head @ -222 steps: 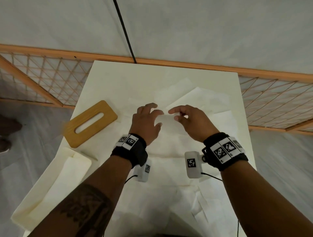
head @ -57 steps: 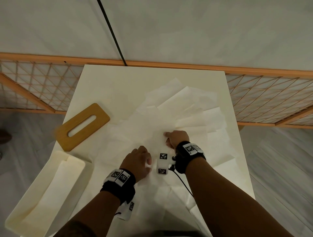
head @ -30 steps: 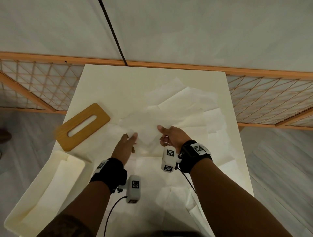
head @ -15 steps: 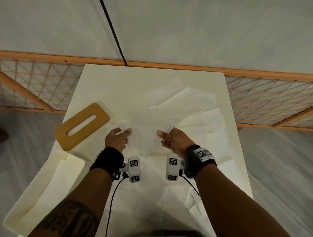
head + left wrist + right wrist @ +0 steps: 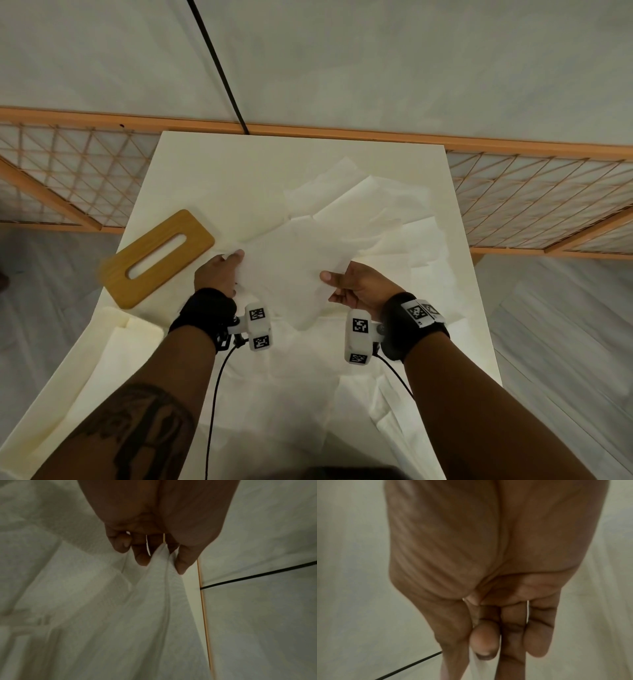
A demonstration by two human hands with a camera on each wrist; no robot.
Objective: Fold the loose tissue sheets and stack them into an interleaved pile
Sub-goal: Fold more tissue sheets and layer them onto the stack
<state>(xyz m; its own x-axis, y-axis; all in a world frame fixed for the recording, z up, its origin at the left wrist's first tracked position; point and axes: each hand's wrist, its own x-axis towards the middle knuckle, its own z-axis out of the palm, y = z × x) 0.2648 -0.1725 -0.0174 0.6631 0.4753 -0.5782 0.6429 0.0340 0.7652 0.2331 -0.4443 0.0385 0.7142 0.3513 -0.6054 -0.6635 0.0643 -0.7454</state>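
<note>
Cream tabletop [image 5: 212, 164] runs out from a pale wall, with an orange lattice rail on both sides, and on it we count one rounded wooden lid [image 5: 156, 258] with a slot, one cream box [image 5: 113, 363] at the near left edge, and overlapping loose tissue sheets [image 5: 394, 219] too many to number. We hold one thin, soft tissue sheet [image 5: 291, 270] lifted over the middle. Our left hand [image 5: 217, 274] pinches its left edge and our right hand [image 5: 352, 284] its right edge, leaving the far left of the table bare.
</note>
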